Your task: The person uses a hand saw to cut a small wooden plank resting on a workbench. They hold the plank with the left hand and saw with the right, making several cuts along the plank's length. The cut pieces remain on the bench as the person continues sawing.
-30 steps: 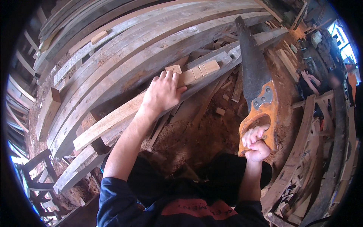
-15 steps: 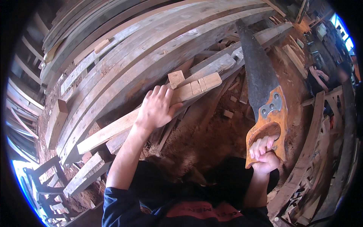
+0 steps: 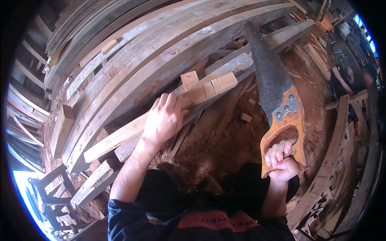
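Observation:
My left hand (image 3: 164, 120) is closed over a pale squared length of wood (image 3: 196, 95), fingers wrapped across its top. Saw cuts or lines cross the wood near its far right end. It rests on a greyer timber beam (image 3: 235, 66) that runs beneath it. Just behind my fingers, a small wooden block (image 3: 189, 79) stands against the length of wood. My right hand (image 3: 282, 160) grips the orange wooden handle of a handsaw (image 3: 269, 68). The saw's dark blade points up and away, to the right of the wood and apart from it.
Long curved planks (image 3: 161, 52) are stacked across the far side. A short squared block (image 3: 62, 127) leans at the left, near a rough timber piece (image 3: 96, 180). Offcuts and reddish dust cover the ground (image 3: 229, 136). More timber (image 3: 325, 172) lies at the right; another person (image 3: 343, 80) is beyond it.
The fingers of my left hand have curled more tightly round the wood. The saw's blade tip has shifted slightly left, and the view has moved a little.

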The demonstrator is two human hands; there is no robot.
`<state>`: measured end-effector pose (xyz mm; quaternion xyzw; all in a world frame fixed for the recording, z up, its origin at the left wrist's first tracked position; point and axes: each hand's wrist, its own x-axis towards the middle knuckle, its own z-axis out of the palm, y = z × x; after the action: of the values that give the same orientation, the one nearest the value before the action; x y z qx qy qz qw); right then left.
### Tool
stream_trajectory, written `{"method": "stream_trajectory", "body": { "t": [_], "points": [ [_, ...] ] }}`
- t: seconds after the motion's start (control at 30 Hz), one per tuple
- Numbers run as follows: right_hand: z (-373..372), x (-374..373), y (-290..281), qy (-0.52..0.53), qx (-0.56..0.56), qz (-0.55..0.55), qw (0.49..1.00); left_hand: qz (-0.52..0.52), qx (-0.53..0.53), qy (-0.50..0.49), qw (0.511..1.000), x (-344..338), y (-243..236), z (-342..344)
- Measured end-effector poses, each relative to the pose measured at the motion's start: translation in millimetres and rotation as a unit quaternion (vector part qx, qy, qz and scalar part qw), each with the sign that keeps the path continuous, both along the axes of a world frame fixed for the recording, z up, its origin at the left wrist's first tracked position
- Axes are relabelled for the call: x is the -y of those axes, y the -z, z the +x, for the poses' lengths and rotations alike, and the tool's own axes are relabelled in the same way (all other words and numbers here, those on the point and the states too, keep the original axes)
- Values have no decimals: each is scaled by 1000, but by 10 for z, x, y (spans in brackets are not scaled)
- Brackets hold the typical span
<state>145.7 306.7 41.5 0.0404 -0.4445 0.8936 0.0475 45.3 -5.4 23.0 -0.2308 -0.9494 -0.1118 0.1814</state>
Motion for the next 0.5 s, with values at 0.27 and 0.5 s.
{"method": "stream_trajectory", "body": {
  "t": [0.27,0.5],
  "points": [
    [68,-22,-4,15,9,-11,1000,56,-5,-19,998,160,81,-278],
    [103,-48,-3,26,11,-15,999,62,14,-8,998,158,68,-328]
  ]
}}
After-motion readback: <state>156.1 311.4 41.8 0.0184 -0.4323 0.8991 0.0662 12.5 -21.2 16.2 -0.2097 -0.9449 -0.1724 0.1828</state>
